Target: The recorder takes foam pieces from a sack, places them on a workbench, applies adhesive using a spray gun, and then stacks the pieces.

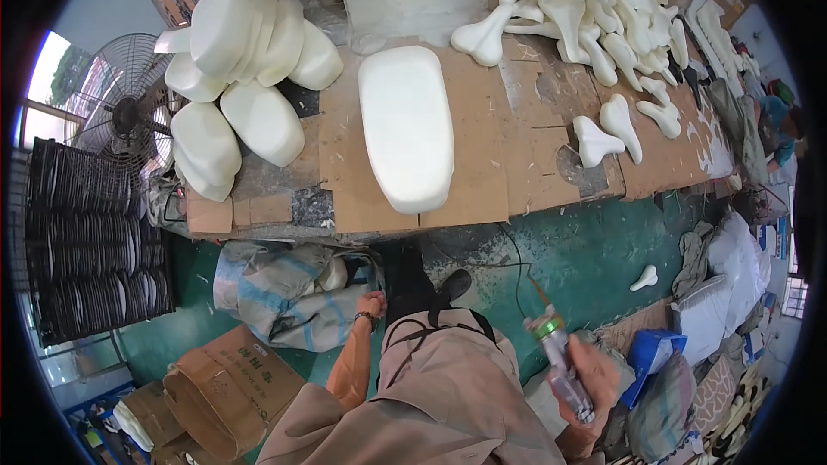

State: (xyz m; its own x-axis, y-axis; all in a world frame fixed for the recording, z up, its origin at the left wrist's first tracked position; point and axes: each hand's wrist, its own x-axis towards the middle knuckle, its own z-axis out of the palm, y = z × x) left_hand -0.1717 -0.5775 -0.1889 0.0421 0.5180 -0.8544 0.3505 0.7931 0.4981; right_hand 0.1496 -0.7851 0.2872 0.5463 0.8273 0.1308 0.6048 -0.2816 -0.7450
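1. The left hand (372, 303) hangs low beside the body, fingers curled loosely inward, a band around its wrist, its forearm bare.
2. The right hand (594, 375) is raised forward, fingers wrapped tight in a closed grip, wrist bent slightly upward.

In my right hand (594, 375) is a spray gun (560, 362) of shiny metal with a green plastic ring. My left hand (372, 303) touches a woven plastic sack (276, 288), crinkly and a bit shiny. Far above my hands lies a big foam pad (407, 125), white, smooth and matt, on rough brown cardboard (482, 181). Left of my left hand sits a torn cardboard box (228, 383). My apron (448, 396) is soft tan cloth. The floor (586, 250) looks like worn green paint.
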